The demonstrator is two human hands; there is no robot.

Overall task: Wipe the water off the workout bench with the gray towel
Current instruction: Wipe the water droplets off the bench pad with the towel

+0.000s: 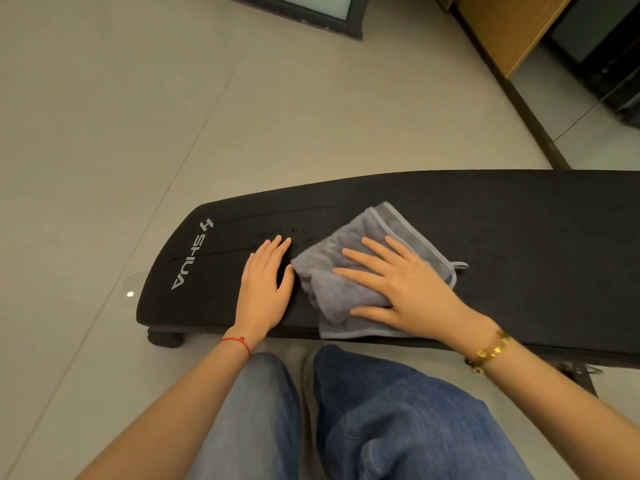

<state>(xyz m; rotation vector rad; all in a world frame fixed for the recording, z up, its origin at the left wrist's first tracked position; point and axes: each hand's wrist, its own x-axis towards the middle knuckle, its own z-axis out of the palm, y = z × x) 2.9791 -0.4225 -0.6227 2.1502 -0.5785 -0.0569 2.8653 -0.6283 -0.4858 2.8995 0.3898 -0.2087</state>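
Note:
A black padded workout bench (519, 220) with white lettering lies across the view in front of my knees. A crumpled gray towel (332, 282) sits on its middle. My right hand (398, 285) presses flat on the towel with fingers spread. My left hand (265, 285) rests flat on the bare bench just left of the towel, its thumb touching the towel's edge. Small dark water drops (277, 233) dot the bench beyond my left fingertips.
Pale tiled floor (138, 116) surrounds the bench. A bench wheel (164, 337) shows under the left end. A wooden cabinet (512, 26) and dark baseboard stand at the upper right, a dark-framed panel (311, 8) at the top.

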